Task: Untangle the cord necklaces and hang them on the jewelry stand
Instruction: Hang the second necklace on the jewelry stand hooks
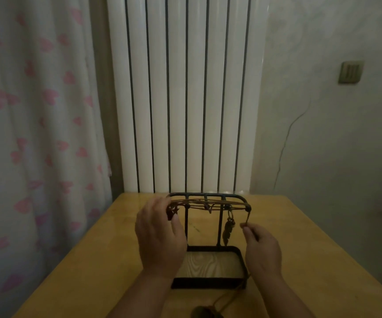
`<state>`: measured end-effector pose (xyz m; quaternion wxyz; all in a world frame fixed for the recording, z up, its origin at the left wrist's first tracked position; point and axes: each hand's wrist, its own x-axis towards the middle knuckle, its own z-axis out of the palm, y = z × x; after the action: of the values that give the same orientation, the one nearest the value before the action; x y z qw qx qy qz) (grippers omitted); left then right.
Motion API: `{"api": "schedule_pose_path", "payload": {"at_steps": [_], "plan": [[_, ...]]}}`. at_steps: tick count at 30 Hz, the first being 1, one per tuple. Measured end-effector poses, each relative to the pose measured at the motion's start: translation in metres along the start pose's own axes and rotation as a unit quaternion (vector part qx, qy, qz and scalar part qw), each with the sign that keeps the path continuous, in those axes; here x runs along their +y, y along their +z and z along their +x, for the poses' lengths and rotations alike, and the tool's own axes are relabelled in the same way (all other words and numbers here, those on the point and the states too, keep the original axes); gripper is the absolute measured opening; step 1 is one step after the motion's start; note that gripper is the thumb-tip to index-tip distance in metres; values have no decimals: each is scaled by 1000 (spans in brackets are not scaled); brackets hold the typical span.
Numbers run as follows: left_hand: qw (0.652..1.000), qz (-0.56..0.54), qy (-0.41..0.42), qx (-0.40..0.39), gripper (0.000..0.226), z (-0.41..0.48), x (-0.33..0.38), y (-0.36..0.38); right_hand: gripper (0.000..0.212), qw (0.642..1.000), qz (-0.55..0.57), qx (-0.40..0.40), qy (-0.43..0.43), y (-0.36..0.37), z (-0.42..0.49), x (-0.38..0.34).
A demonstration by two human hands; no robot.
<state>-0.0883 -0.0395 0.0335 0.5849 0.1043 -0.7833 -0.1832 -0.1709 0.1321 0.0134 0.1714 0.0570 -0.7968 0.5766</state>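
You're working at a yellow wooden tabletop (311,249) that's butting up against a white column radiator (185,88) on the far side. A curtain (36,111) with pink hearts is hanging on the left. The plain wall on the right is carrying a switch plate (350,71), with a thin crack (286,143) running down below it. Light is reading dim.

The jewelry stand (219,196) is sitting upright in the near middle of the tabletop: black wire frame, wood-grain tray base. The cord necklaces (208,201) are lying stretched along its top rails, left to right. A star pendant (174,211) is dangling at the left end. A dark elongated pendant (229,228) is hanging beside the right post.

Your left hand (160,237) is reaching up at the left end of the top rail, thumb sitting just below the star pendant. Its fingertips are hiding behind the hand, so I can't tell whether it's clamping anything.

Your right hand (262,249) is pinching a hanging cord (247,215) between thumb and forefinger, just below the right end of the rail. That cord is running straight up to the rail.

A round dark pendant (205,312) is lying on the tabletop at the near edge. Its cord is trailing up toward the stand's near right corner.
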Motion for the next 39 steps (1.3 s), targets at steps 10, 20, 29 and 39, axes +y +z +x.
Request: {"api": "schedule_pose_path", "payload": {"at_steps": [10, 20, 29, 39], "plan": [[852, -124, -184, -475, 26, -43, 19, 24, 15, 986, -22, -144, 81, 7, -7, -21], [738, -258, -326, -532, 13, -33, 43, 30, 18, 971, 66, -187, 132, -4, -10, -28], [693, -364, -451, -428, 20, -31, 27, 21, 57, 979, 193, -42, 46, -2, -13, -38], [667, -433, -520, -311, 19, -10, 8, 2, 23, 997, 34, 44, -46, 15, -3, -48]]}}
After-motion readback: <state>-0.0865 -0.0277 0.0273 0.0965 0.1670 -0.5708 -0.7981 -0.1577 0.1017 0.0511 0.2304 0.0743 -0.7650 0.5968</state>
